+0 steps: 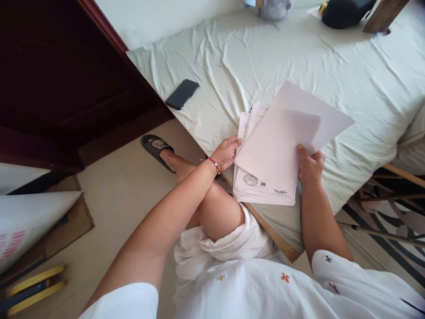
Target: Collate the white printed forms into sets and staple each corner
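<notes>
Left hand (pixel 227 153): fingers curled closed, thumb uppermost, gripping the left margin of a stack of papers (pixel 285 195); a red string bracelet (pixel 214 165) with small beads circles the wrist. Right hand (pixel 311 166): thumb pressed on the face of a plain sheet (pixel 272 141), fingers bent at its lower right edge; whether these also grip the papers beneath cannot be told.

Stack of papers: several printed leaves, edges uneven, above the near edge of a cloth-covered surface; lowest visible margin bears a round dark stamp (pixel 250 180) and small print, too small to read. Plain sheet: set askew across the stack, upper right corner projecting well past it; a greyer patch crosses its upper half.

Cloth (pixel 372 93): pale green, wrinkled, spread over the surface; a wooden edge (pixel 265 226) shows along the near side. Phone (pixel 182 94): black, lying flat on the cloth, left of the papers and apart from them. At the far side of the cloth: a clear bag-like item (pixel 274 9), a rounded black object (pixel 347 13), and a piece of brown wood (pixel 387 15).

Floor (pixel 122 190): light tile. Slipper (pixel 156 150): dark, open-toed, worn on one foot. To the left: a dark red panel (pixel 66 66), a white sack (pixel 33 221) with pink lettering, and a yellow-and-black item (pixel 36 288), blurred.
</notes>
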Demonstrator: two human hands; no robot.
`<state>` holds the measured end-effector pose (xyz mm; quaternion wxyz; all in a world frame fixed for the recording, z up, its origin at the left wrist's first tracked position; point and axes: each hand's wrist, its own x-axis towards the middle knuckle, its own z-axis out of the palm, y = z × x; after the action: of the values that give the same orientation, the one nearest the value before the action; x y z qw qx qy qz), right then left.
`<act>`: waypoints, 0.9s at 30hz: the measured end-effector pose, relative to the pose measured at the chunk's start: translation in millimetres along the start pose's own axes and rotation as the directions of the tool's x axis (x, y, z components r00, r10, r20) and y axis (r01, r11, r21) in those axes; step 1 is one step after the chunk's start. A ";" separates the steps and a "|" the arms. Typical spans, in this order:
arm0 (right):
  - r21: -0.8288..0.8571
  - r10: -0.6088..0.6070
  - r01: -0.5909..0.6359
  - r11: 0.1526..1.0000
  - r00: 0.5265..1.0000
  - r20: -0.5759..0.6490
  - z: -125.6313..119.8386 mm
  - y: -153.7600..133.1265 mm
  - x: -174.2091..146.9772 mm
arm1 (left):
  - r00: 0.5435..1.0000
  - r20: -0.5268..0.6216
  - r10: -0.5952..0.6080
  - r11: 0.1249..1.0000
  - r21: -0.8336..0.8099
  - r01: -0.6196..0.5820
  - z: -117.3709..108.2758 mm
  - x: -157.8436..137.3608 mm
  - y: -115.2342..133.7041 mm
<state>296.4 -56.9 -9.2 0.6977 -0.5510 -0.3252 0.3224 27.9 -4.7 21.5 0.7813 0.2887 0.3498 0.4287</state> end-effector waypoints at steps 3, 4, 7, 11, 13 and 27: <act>0.007 -0.029 0.028 1.000 1.000 0.011 -1.4 -1.9 0.2 | 0.999 -0.031 -0.032 0.999 -0.032 0.031 0.5 0.6 1.7; 0.005 -0.034 0.034 0.999 0.999 0.020 -2.5 -2.7 0.3 | 0.998 -0.040 -0.042 0.998 -0.042 0.040 0.6 0.7 2.2; -0.011 -0.021 0.022 1.000 0.997 0.072 -6.9 -3.9 0.6 | 0.997 -0.052 -0.061 0.997 -0.058 0.058 1.3 0.7 3.3; -0.057 0.006 0.001 0.998 0.991 0.132 -11.2 -1.5 0.1 | 0.996 -0.061 -0.070 0.996 -0.068 0.066 3.1 0.0 4.3; -0.062 0.009 -0.001 0.998 0.991 0.132 -11.3 -0.4 -0.4 | 0.995 -0.069 -0.070 0.995 -0.070 0.065 4.1 -0.5 4.9; -0.058 0.077 -0.070 0.996 0.988 0.137 -8.6 -3.3 -1.8 | 0.995 -0.053 -0.083 0.993 -0.085 0.078 6.1 -0.9 7.4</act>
<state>302.6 -63.7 -7.7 0.6462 -0.5569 -0.3610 0.3768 29.0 -3.0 31.0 0.7991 0.2297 0.3649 0.4189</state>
